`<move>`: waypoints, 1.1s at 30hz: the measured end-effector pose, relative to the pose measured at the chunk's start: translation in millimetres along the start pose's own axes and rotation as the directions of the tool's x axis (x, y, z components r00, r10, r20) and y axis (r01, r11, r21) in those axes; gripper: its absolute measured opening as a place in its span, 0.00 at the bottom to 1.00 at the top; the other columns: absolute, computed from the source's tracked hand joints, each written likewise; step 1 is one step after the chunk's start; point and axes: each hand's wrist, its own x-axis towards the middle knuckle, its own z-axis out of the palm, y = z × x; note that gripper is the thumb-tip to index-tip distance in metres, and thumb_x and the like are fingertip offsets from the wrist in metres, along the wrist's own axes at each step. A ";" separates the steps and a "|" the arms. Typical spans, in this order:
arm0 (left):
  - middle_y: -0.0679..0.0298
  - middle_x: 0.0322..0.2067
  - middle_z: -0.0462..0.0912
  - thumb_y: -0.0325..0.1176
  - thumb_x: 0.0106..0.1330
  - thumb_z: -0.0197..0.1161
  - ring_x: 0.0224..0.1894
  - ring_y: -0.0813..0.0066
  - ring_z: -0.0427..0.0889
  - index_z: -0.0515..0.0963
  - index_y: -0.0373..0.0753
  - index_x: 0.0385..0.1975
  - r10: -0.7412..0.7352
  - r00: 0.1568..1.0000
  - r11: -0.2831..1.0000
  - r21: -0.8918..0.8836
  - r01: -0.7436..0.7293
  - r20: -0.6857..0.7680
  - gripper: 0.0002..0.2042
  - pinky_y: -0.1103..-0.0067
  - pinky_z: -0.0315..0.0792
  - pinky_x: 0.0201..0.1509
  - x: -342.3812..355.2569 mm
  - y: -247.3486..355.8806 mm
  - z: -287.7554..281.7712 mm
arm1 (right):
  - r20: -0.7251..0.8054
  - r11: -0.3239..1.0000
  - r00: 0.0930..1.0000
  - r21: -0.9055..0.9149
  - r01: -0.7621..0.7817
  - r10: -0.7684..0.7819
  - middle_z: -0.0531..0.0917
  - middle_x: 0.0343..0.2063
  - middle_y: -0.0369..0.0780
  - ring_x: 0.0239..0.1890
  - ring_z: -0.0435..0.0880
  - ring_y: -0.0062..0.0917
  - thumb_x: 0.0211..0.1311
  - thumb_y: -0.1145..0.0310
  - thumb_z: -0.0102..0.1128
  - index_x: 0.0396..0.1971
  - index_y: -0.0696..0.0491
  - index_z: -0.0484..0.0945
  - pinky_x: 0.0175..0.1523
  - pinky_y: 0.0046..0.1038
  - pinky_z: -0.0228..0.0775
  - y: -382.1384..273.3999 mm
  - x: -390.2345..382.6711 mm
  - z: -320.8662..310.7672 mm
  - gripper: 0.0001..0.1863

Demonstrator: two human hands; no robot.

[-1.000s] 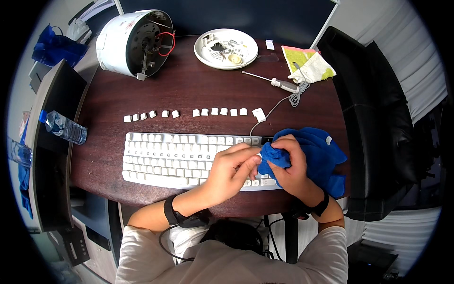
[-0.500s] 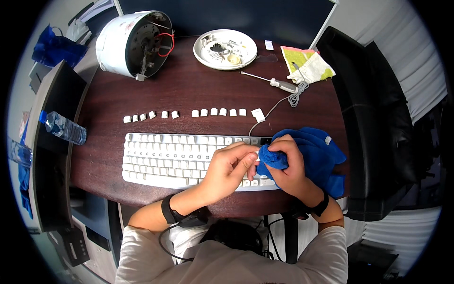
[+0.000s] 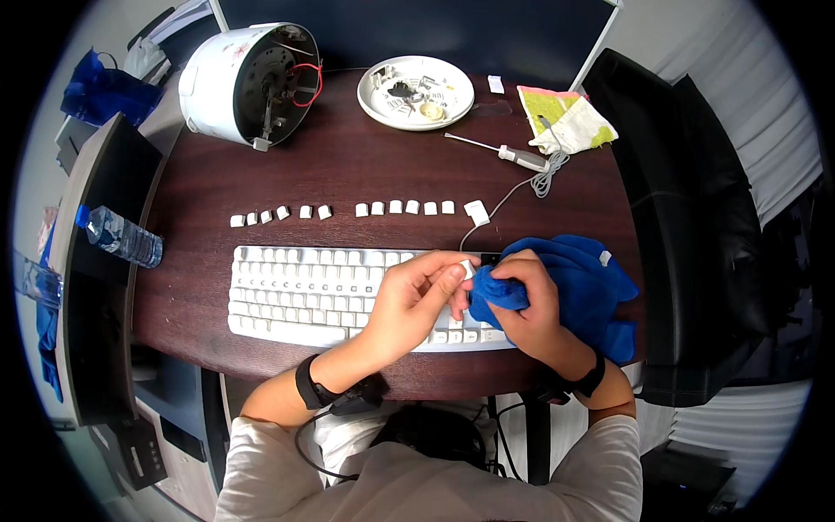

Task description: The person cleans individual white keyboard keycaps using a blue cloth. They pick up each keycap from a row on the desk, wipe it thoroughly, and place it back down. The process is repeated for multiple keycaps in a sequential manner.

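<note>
My left hand (image 3: 413, 300) pinches a small white keycap (image 3: 466, 269) between thumb and fingers, just beside the bunched blue cloth (image 3: 497, 289). My right hand (image 3: 535, 309) grips that bunch; the rest of the cloth lies spread under and right of it. Both hands are over the right part of a white keyboard (image 3: 291, 309), which has a row of bare switches showing. Behind it, several loose keycaps (image 3: 378, 208) stand in a line, and a white tag (image 3: 477, 214) sits by the grey cable (image 3: 541, 180).
A screwdriver (image 3: 523, 158), a white dish of small parts (image 3: 370, 100), a yellow-white rag (image 3: 570, 135) and an opened white appliance (image 3: 217, 83) with red wire lie at the back. A water bottle (image 3: 122, 239) is on the left shelf; a black chair (image 3: 687, 296) is at the right.
My left hand has shifted a little left from the cloth, and the keycap in its fingers now shows more plainly. My right hand with the cloth has drawn slightly left.
</note>
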 end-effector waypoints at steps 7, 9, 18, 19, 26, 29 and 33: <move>0.65 0.31 0.78 0.28 0.69 0.52 0.28 0.84 0.75 0.76 0.31 0.45 0.019 1.000 0.965 0.260 -0.023 0.018 0.10 0.86 0.70 0.29 -1.3 4.5 3.8 | -0.085 0.999 0.996 -0.039 -0.017 0.013 0.75 0.34 0.42 0.35 0.78 0.30 0.45 0.84 0.64 0.39 0.55 0.71 0.39 0.26 0.70 3.6 -3.2 2.3 0.19; 0.65 0.30 0.78 0.29 0.68 0.54 0.28 0.84 0.75 0.77 0.32 0.44 0.099 0.995 0.924 0.369 -0.102 0.028 0.10 0.86 0.69 0.30 0.6 6.3 2.8 | -0.099 0.999 0.995 -0.041 -0.013 0.009 0.75 0.34 0.43 0.35 0.77 0.30 0.45 0.84 0.64 0.39 0.55 0.71 0.40 0.26 0.69 2.7 -3.3 1.9 0.19; 0.70 0.31 0.77 0.31 0.68 0.56 0.30 0.90 0.69 0.77 0.35 0.44 -0.073 0.996 0.991 0.110 0.079 -0.058 0.09 0.89 0.64 0.32 0.6 5.0 1.3 | -0.092 0.998 0.995 -0.055 0.036 -0.041 0.75 0.34 0.42 0.35 0.77 0.31 0.44 0.83 0.67 0.38 0.54 0.72 0.41 0.27 0.70 -0.8 -3.0 0.9 0.20; 0.71 0.30 0.77 0.31 0.68 0.56 0.29 0.91 0.69 0.76 0.34 0.43 -0.066 0.997 0.993 0.091 0.069 -0.038 0.09 0.89 0.65 0.31 0.5 2.4 3.1 | -0.083 0.997 0.995 -0.053 0.051 -0.055 0.75 0.34 0.42 0.34 0.77 0.31 0.44 0.82 0.67 0.37 0.54 0.72 0.41 0.27 0.70 -1.7 -2.1 1.7 0.19; 0.69 0.27 0.77 0.28 0.68 0.54 0.20 0.89 0.69 0.75 0.32 0.42 -0.126 0.989 0.982 0.151 0.114 0.077 0.08 0.90 0.63 0.22 3.3 5.1 -0.5 | -0.131 0.991 0.986 -0.096 0.094 -0.106 0.76 0.33 0.42 0.32 0.77 0.30 0.44 0.81 0.69 0.37 0.54 0.72 0.38 0.26 0.70 0.6 -0.6 2.5 0.19; 0.67 0.27 0.77 0.27 0.68 0.54 0.20 0.87 0.69 0.75 0.31 0.42 -0.206 0.977 0.978 0.029 0.205 0.056 0.08 0.89 0.64 0.23 3.3 4.2 -3.2 | -0.094 0.991 0.988 -0.076 0.112 -0.119 0.76 0.33 0.42 0.31 0.77 0.30 0.44 0.82 0.69 0.37 0.55 0.72 0.37 0.26 0.70 0.0 0.8 2.4 0.19; 0.67 0.26 0.77 0.27 0.68 0.54 0.20 0.87 0.70 0.75 0.31 0.42 -0.195 0.979 0.980 -0.023 0.197 0.061 0.08 0.89 0.64 0.23 2.5 2.2 -3.7 | -0.050 0.990 0.991 -0.077 0.121 -0.125 0.76 0.33 0.43 0.32 0.77 0.31 0.43 0.82 0.68 0.37 0.55 0.72 0.37 0.27 0.71 -1.6 -0.8 3.2 0.20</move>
